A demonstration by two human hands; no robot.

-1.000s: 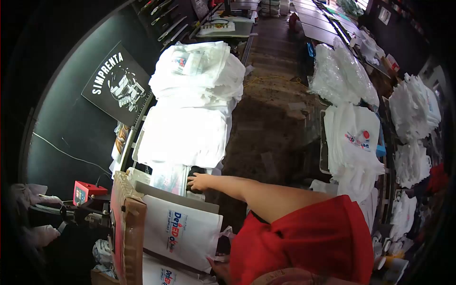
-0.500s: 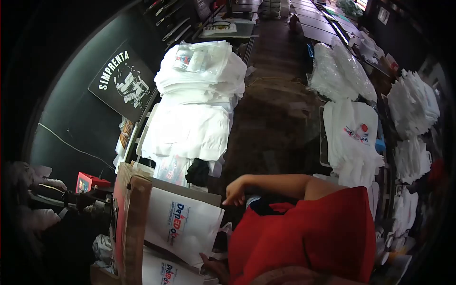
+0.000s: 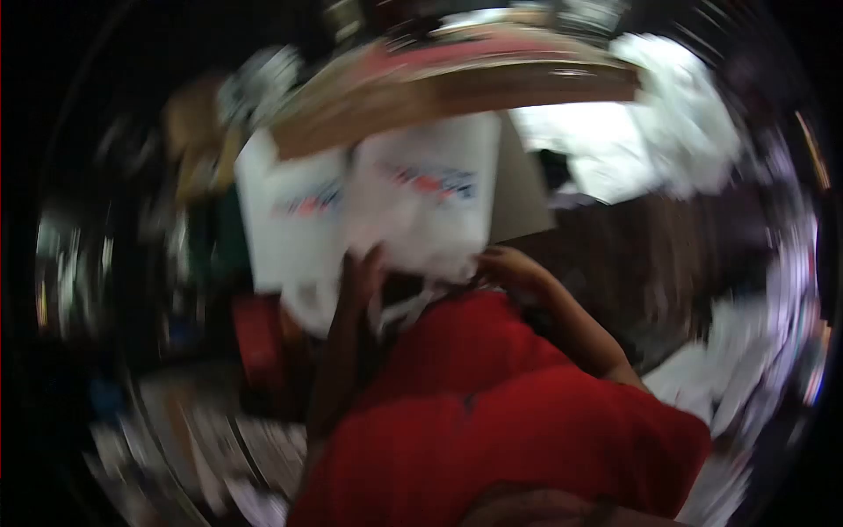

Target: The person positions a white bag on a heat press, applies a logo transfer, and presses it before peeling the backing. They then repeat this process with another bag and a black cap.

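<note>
The view is smeared by motion. Two white printed bags lie side by side, one on the left (image 3: 285,233) and one on the right (image 3: 430,215), each with blue and red print. My left hand (image 3: 363,272) is at their near edges, where the two bags meet; its fingers are blurred. At the near right corner of the right bag is my right hand (image 3: 505,265), with its fingers bent; whether it grips the bag cannot be made out. A grey board (image 3: 522,189) shows beside the right bag.
A wooden frame (image 3: 457,92) crosses above the far ends of the bags. White stacks (image 3: 606,149) and a plastic-wrapped pile (image 3: 689,114) are at the far right. A red object (image 3: 259,342) stands at the left. More white material (image 3: 685,382) shows at the lower right.
The head view has swung round, so the bags and frame now appear ahead. My right hand has come down to the right bag's near corner. My left hand is now more fully in view.
</note>
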